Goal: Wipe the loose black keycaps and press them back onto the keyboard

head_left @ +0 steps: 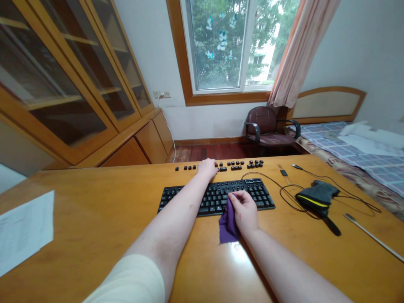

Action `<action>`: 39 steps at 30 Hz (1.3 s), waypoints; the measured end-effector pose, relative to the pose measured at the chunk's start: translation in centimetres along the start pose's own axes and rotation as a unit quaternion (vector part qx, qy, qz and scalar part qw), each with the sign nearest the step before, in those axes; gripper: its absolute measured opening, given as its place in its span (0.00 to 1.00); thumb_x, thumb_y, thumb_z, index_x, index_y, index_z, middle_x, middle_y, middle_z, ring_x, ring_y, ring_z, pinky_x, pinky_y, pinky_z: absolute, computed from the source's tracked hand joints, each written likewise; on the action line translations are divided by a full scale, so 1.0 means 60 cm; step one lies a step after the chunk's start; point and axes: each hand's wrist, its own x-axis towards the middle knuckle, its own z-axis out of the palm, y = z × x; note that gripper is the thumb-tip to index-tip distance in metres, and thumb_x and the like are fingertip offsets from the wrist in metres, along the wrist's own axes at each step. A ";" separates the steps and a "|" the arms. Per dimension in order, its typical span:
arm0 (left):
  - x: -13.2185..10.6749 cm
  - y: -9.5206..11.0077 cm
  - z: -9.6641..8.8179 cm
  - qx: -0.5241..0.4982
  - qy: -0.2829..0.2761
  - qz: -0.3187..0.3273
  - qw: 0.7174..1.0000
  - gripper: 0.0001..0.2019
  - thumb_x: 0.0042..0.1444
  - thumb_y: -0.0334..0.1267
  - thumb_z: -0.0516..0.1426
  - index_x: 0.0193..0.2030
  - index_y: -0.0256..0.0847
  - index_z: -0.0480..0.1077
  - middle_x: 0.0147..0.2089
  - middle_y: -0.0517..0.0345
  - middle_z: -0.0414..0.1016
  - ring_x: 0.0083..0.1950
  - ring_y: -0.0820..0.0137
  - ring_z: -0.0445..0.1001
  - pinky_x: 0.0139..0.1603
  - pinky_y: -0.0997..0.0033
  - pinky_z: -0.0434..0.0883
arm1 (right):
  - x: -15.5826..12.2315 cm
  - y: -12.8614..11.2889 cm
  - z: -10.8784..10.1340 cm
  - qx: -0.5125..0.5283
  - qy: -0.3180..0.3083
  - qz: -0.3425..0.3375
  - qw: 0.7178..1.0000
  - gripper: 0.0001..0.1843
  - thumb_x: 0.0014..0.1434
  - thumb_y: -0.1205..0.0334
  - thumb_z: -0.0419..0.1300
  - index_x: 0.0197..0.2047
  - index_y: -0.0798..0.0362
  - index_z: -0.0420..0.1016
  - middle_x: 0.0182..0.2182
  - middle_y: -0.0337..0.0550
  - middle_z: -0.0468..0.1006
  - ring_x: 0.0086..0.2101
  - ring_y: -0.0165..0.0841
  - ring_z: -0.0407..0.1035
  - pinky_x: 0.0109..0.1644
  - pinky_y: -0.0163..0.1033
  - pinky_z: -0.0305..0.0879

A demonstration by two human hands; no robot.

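- Left hand point(207, 167) reaches past the black computer keyboard point(216, 197), fingers curled down on the row of loose black keycaps point(235, 165) at the far edge of the wooden tabletop point(94, 219); whether it pinches one, cannot tell.
- Right hand point(244, 210) pinches a purple cloth point(227, 223) against the keyboard's near edge, the cloth trailing onto the tabletop.
- Keyboard lies mid-tabletop, top rows missing keys.
- Black cable point(284, 193) and dark pouch with yellow stripe point(316, 195) to the right; white paper point(25, 227) far left.

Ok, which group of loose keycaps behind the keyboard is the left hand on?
The left hand covers the gap between the leftmost keycap cluster and the middle clusters, resting on the row just beyond the keyboard.
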 end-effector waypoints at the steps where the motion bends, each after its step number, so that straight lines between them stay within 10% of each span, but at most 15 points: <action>1: 0.001 0.000 0.006 0.001 -0.007 -0.002 1.000 0.16 0.43 0.40 0.62 0.42 0.46 0.74 0.44 0.52 0.75 0.47 0.62 0.71 0.49 0.65 0.65 | -0.001 0.000 0.000 0.000 -0.001 0.001 1.000 0.12 0.48 0.53 0.63 0.29 0.53 0.71 0.25 0.38 0.73 0.28 0.32 0.67 0.34 0.37 0.63; 12: -0.022 0.010 -0.002 -0.054 -0.001 -0.008 0.999 0.08 0.45 0.34 0.60 0.35 0.41 0.74 0.39 0.50 0.76 0.43 0.62 0.72 0.45 0.66 0.66 | 0.000 -0.003 -0.004 0.013 0.001 0.014 1.000 0.11 0.47 0.54 0.64 0.29 0.53 0.71 0.25 0.37 0.73 0.28 0.31 0.66 0.33 0.36 0.63; 23: -0.263 0.015 0.020 -0.355 0.118 0.039 0.927 0.08 0.46 0.31 0.57 0.35 0.40 0.69 0.33 0.60 0.71 0.31 0.75 0.69 0.35 0.74 0.68 | 0.000 -0.001 0.004 0.137 -0.048 0.054 0.988 0.19 0.41 0.61 0.68 0.38 0.52 0.70 0.35 0.42 0.76 0.35 0.33 0.71 0.43 0.42 0.67; 28: -0.265 0.018 0.039 -0.488 0.162 0.026 0.857 0.10 0.47 0.32 0.58 0.38 0.38 0.68 0.36 0.55 0.71 0.37 0.72 0.72 0.40 0.71 0.71 | 0.006 0.002 0.002 0.092 -0.074 -0.003 0.993 0.10 0.44 0.61 0.66 0.32 0.53 0.75 0.36 0.43 0.76 0.39 0.35 0.70 0.49 0.44 0.64; 39: -0.269 0.025 0.042 -0.491 0.170 0.087 0.850 0.09 0.53 0.34 0.55 0.42 0.40 0.71 0.43 0.52 0.70 0.45 0.69 0.71 0.48 0.66 0.71 | 0.014 0.011 -0.003 0.067 -0.069 0.003 0.995 0.10 0.42 0.61 0.67 0.32 0.51 0.77 0.34 0.42 0.77 0.38 0.36 0.71 0.49 0.45 0.64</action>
